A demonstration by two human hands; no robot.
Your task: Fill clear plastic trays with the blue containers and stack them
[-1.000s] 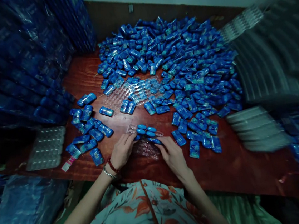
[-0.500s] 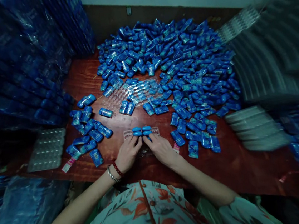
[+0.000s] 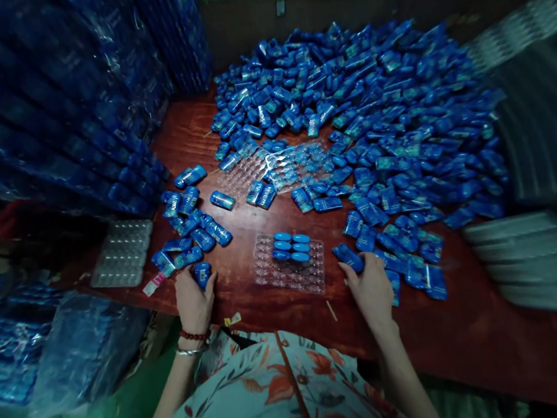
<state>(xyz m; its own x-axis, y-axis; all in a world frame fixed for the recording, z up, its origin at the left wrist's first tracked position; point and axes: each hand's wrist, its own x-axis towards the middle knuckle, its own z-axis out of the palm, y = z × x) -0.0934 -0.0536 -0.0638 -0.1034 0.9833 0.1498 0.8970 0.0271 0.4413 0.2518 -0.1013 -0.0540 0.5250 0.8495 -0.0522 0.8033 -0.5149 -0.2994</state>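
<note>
near the front edge of the red-brown wooden table (image 3: 237, 261), between my two hands, lies the clear blister tray (image 3: 289, 278), with six blue packets (image 3: 300, 247) standing on its far part in two columns of three. neither hand touches the tray. well to its left, my left hand (image 3: 193, 300) has thumb and fingers closed about a printed blue packet (image 3: 203, 276); to its right, my right hand (image 3: 372, 285) pinches a tilted blue packet (image 3: 348, 258) between thumb and fingers. from this camera i cannot tell whether either one is off the wood or resting on it.

i read the step in hand as picking up one packet per side. as i judge it, the next move calls for a firm but gentle hold on each glossy wrapper, and for lifting the right one clear of the loose cluster (image 3: 415, 275) just beside it without dragging neighbours along. the left one looks freer, though another loose group (image 3: 189, 199) lies just beyond it and a pink-and-white slip (image 3: 154, 285) sits left of the hand. the slick film could slide, so i'd go smoothly.
</note>
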